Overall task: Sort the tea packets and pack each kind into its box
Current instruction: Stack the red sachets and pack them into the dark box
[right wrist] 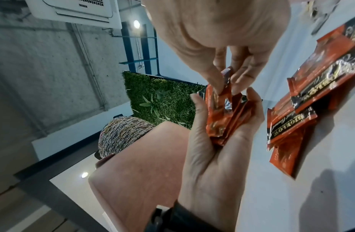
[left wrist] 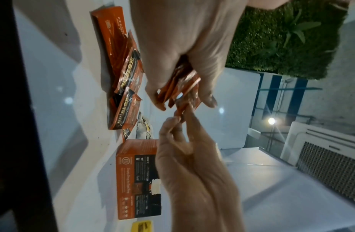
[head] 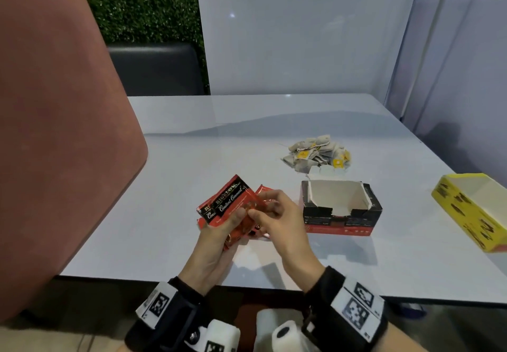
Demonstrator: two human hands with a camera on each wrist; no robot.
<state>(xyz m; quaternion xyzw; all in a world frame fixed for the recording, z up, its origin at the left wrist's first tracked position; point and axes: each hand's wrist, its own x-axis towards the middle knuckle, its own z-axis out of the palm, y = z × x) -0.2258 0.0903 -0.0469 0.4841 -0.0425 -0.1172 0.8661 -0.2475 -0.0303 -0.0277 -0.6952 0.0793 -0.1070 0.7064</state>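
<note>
My left hand (head: 231,227) grips a small stack of red tea packets (head: 233,201) above the table's front. My right hand (head: 263,209) pinches the edge of one packet (right wrist: 225,84) at the top of that stack (right wrist: 226,119). More red packets (left wrist: 125,70) lie on the table under the hands. The red-and-black box (head: 341,206) stands open and looks empty, just right of my hands. A heap of white tea bags with yellow tags (head: 318,154) lies behind it. The open yellow box (head: 472,209) sits at the far right.
A pink chair back (head: 63,132) fills the left side, close to the white table (head: 192,255). A glossy wall panel stands behind the table and a second panel on the right. The table's near edge runs just under my wrists.
</note>
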